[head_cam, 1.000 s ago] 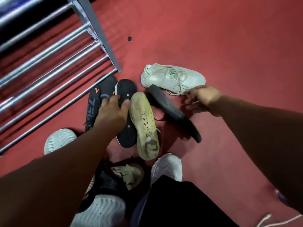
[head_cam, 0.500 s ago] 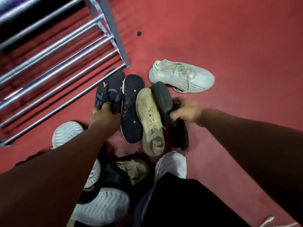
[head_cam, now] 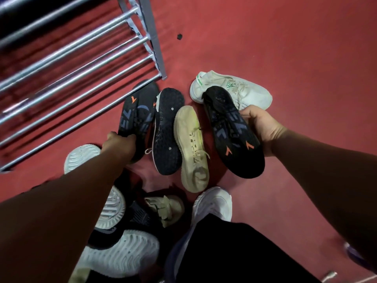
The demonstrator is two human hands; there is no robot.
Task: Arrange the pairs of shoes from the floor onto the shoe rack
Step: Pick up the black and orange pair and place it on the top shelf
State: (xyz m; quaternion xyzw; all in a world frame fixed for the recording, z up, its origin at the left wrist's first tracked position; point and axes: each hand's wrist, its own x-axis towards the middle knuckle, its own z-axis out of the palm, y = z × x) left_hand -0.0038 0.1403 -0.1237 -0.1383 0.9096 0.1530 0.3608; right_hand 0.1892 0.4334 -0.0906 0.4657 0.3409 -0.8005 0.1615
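Observation:
Two matching black shoes with orange marks on their soles are in my hands. My left hand [head_cam: 120, 145] grips the heel end of one black shoe [head_cam: 137, 117], sole up, close to the shoe rack [head_cam: 85, 58]. My right hand [head_cam: 261, 127] holds the other black shoe [head_cam: 230, 129] by its side, sole turned up and lifted over the floor. Between them lie a black studded shoe [head_cam: 168, 131] and a beige shoe [head_cam: 191, 148], both sole up. A white knit shoe [head_cam: 251, 90] lies upright behind my right hand.
The metal rack's bars fill the upper left, with its corner post [head_cam: 155, 41] near the shoes. White-soled shoes [head_cam: 120, 260] and a beige shoe [head_cam: 165, 209] pile near my legs, beside my own white shoe [head_cam: 214, 203]. Red floor stretches to the right.
My right hand picked up the black shoe and turned its sole upward. My left hand moved from the studded shoe to grip the other black shoe's heel.

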